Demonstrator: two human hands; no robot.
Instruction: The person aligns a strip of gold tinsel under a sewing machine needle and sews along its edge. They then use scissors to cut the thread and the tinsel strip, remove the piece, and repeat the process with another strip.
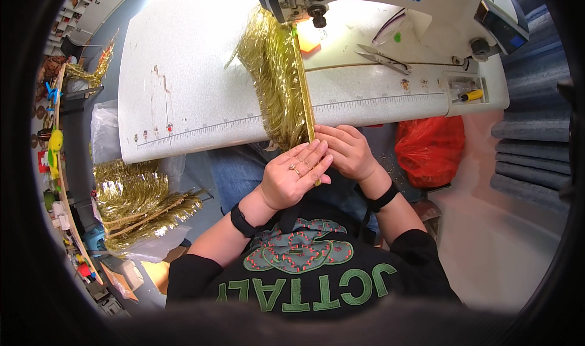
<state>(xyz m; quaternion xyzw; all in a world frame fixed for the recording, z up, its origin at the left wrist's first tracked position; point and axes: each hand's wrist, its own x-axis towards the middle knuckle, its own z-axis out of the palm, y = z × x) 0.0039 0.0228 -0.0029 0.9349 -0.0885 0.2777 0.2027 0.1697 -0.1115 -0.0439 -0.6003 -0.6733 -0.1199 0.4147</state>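
A strip of gold tinsel fringe (277,81) runs from under the head of a white sewing machine (347,1) down over the table's front edge. Its flat gold band (308,96) lies along the right side, and the shiny strands spread to the left. At the near end, my left hand (291,172), with a ring on it, has its fingers closed over the band. Just right of it, my right hand (346,151) pinches the band's edge. Fingertips of both hands nearly meet there. Part of the strip is hidden beneath them.
Scissors (384,59) lie on the white table (189,59) right of the machine's needle area. A yellow-handled screwdriver (470,95) sits in a small recess. More gold fringe (131,193) hangs at left over plastic. A red plastic bag (429,151) stands below the table at right.
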